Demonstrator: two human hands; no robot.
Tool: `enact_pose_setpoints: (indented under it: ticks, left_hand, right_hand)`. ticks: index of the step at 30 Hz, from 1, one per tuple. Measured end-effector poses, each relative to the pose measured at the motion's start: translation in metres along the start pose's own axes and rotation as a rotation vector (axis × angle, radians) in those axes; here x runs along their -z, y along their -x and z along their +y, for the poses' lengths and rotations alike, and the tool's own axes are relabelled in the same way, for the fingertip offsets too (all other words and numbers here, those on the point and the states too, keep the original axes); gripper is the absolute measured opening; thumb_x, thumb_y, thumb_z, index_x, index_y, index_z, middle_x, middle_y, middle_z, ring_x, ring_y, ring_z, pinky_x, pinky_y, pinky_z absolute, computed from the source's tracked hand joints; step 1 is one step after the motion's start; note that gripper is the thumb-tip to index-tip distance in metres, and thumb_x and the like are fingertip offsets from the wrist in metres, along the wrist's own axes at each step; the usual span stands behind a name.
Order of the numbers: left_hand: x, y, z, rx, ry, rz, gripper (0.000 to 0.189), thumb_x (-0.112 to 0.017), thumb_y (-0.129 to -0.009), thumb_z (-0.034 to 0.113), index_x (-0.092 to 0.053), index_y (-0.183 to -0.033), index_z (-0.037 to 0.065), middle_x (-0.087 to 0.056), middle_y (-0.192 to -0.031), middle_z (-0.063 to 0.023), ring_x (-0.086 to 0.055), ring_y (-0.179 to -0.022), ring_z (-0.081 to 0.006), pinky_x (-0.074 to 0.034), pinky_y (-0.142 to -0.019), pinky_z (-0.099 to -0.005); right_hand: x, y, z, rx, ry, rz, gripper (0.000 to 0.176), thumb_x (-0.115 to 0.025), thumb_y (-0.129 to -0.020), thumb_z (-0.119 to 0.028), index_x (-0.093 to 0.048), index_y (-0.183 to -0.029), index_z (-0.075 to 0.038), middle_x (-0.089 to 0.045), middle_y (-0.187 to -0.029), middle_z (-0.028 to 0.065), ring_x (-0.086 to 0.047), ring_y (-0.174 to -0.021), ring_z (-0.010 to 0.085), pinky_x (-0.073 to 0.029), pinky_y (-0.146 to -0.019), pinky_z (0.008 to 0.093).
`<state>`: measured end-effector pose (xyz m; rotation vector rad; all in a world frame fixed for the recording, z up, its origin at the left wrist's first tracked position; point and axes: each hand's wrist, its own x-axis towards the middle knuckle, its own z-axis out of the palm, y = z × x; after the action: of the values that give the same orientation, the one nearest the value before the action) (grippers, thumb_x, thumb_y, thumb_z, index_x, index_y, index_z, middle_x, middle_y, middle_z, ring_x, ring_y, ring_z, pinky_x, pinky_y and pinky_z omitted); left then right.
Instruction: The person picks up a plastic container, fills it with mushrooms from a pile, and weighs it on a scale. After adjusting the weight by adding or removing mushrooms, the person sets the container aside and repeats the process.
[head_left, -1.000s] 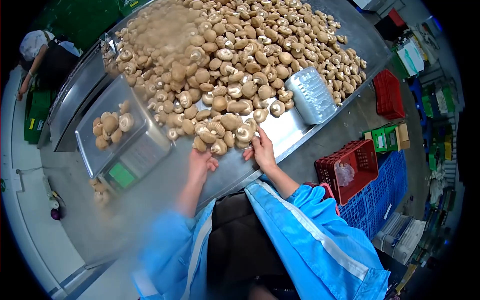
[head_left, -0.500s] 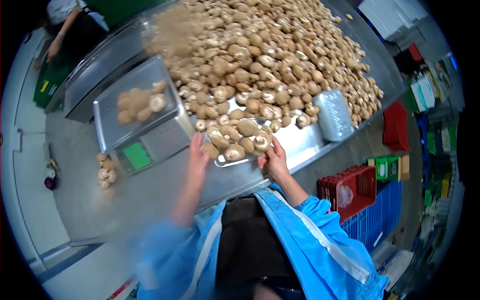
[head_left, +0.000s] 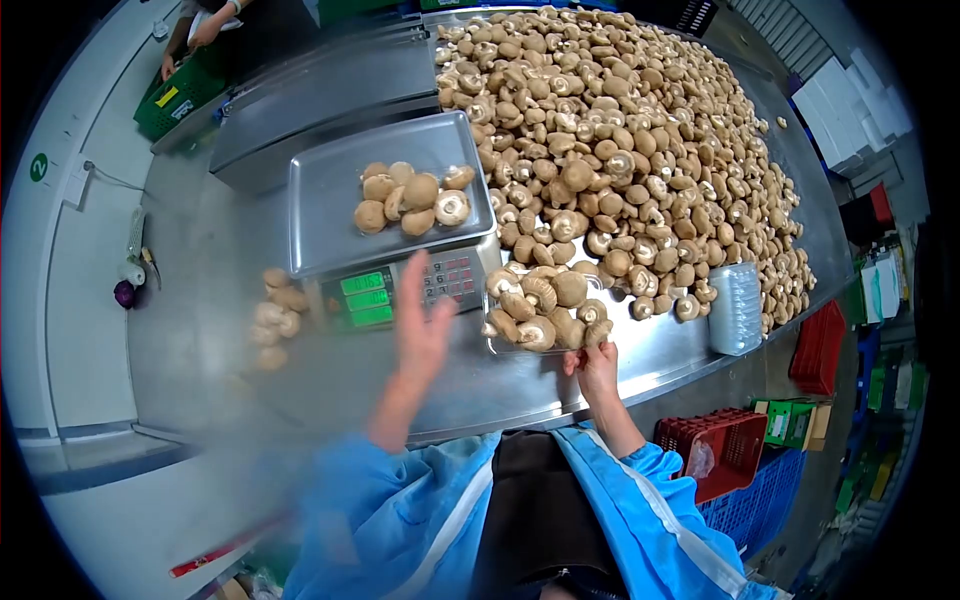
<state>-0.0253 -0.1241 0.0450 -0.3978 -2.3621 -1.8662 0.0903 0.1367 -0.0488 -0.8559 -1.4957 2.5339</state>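
Note:
A clear plastic tray (head_left: 493,347) heaped with brown shiitake mushrooms (head_left: 537,292) rests on the steel table in front of me. My right hand (head_left: 598,378) is closed at the tray's near right corner, its fingertips by a mushroom on the rim; the tray edge there is partly hidden. My left hand (head_left: 420,335) is raised left of the tray, fingers stretched out and holding nothing, in front of the scale's keypad. The digital scale (head_left: 335,290) has green lit displays, and several mushrooms (head_left: 412,197) lie on its metal pan (head_left: 325,235).
A large mushroom pile (head_left: 620,150) covers the table's far side. Stacked clear trays (head_left: 735,310) stand at the right edge. Loose mushrooms (head_left: 275,318) lie left of the scale. Red crates (head_left: 735,440) sit below at right. Another person's hand (head_left: 210,27) is near a green crate (head_left: 180,100).
My left hand has come off the left side of the tray and opened out beside it. My right hand stays at the tray's right side. The view has shifted, bringing the scale more fully into sight.

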Motion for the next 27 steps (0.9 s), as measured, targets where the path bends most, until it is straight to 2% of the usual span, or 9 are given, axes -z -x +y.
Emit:
enact_pose_setpoints:
  ticks: [1,2,3,6,9,13,16,21,27]
  left_hand:
    - [0.020,-0.016,-0.007,0.213,-0.002,0.122,0.054,-0.060,-0.092,0.012,-0.044,-0.143,0.004,-0.050,-0.141,-0.0154,-0.050,-0.127,-0.0251,-0.041,-0.106,-0.0398]
    - [0.039,-0.033,-0.030,0.257,-0.074,0.234,0.046,-0.065,-0.091,0.011,-0.052,-0.134,0.005,-0.061,-0.127,-0.0135,-0.061,-0.106,-0.0207,-0.049,-0.094,-0.0376]
    - [0.057,-0.049,-0.047,0.205,-0.224,0.284,0.043,-0.067,-0.090,0.012,-0.054,-0.130,0.003,-0.065,-0.117,-0.0120,-0.065,-0.090,-0.0189,-0.053,-0.085,-0.0348]
    - [0.096,-0.091,-0.074,0.293,-0.306,0.204,0.045,-0.070,-0.086,0.008,-0.056,-0.127,-0.002,-0.067,-0.111,-0.0141,-0.067,-0.084,-0.0205,-0.056,-0.073,-0.0333]
    - [0.103,-0.121,-0.083,0.420,-0.300,0.087,0.038,-0.067,-0.084,0.003,-0.059,-0.121,-0.003,-0.069,-0.093,-0.0082,-0.065,-0.061,-0.0129,-0.049,-0.046,-0.0282]
    - [0.106,-0.145,-0.082,0.630,-0.048,-0.005,0.028,-0.065,-0.082,-0.002,-0.064,-0.110,-0.007,-0.067,-0.076,-0.0092,-0.063,-0.051,-0.0150,-0.047,-0.040,-0.0268]
    - [0.115,-0.154,-0.085,0.682,-0.019,-0.088,0.025,-0.063,-0.084,-0.001,-0.065,-0.109,-0.007,-0.067,-0.078,-0.0097,-0.063,-0.051,-0.0148,-0.046,-0.039,-0.0265]
    - [0.119,-0.173,-0.087,0.580,-0.076,-0.051,0.022,-0.061,-0.091,0.012,-0.068,-0.104,-0.004,-0.068,-0.075,-0.0104,-0.063,-0.050,-0.0151,-0.043,-0.037,-0.0257]
    - [0.115,-0.198,-0.093,0.704,-0.129,-0.200,0.017,-0.060,-0.090,0.011,-0.069,-0.095,-0.002,-0.067,-0.071,-0.0085,-0.061,-0.046,-0.0136,-0.042,-0.037,-0.0246]
  right_hand:
    - [-0.003,0.002,0.001,0.006,0.014,-0.007,0.029,-0.049,-0.105,-0.021,-0.048,-0.130,-0.006,-0.062,-0.073,0.0102,-0.059,-0.052,0.0162,-0.047,-0.042,0.0266]
    - [-0.007,0.003,-0.001,0.013,0.030,-0.016,0.030,-0.049,-0.105,-0.022,-0.048,-0.130,-0.006,-0.062,-0.073,0.0100,-0.059,-0.052,0.0162,-0.047,-0.042,0.0266]
    - [-0.019,0.007,-0.009,0.146,0.041,-0.122,0.030,-0.047,-0.105,-0.022,-0.047,-0.130,-0.005,-0.062,-0.073,0.0101,-0.059,-0.052,0.0158,-0.047,-0.042,0.0257]
    - [-0.031,0.012,-0.010,0.076,0.084,-0.024,0.029,-0.045,-0.105,-0.020,-0.047,-0.130,-0.006,-0.061,-0.073,0.0098,-0.058,-0.052,0.0154,-0.047,-0.042,0.0251]
    - [-0.040,0.015,-0.011,0.087,0.103,-0.047,0.027,-0.041,-0.106,-0.016,-0.047,-0.130,-0.006,-0.060,-0.073,0.0089,-0.060,-0.052,0.0155,-0.048,-0.042,0.0257]
    - [-0.055,0.020,-0.009,0.091,0.104,-0.031,0.027,-0.040,-0.105,-0.017,-0.047,-0.130,-0.005,-0.061,-0.074,0.0091,-0.060,-0.052,0.0155,-0.049,-0.043,0.0259]
    - [-0.063,0.025,-0.011,0.080,0.100,-0.012,0.028,-0.042,-0.105,-0.017,-0.047,-0.130,-0.005,-0.061,-0.075,0.0092,-0.060,-0.052,0.0154,-0.049,-0.043,0.0261]
    - [-0.068,0.028,-0.010,0.057,0.112,-0.007,0.030,-0.043,-0.104,-0.015,-0.046,-0.132,-0.005,-0.062,-0.076,0.0097,-0.061,-0.053,0.0156,-0.051,-0.044,0.0265]
    - [-0.075,0.031,-0.009,0.039,0.149,0.002,0.032,-0.044,-0.101,-0.009,-0.045,-0.133,-0.005,-0.063,-0.077,0.0114,-0.062,-0.054,0.0167,-0.052,-0.044,0.0273]
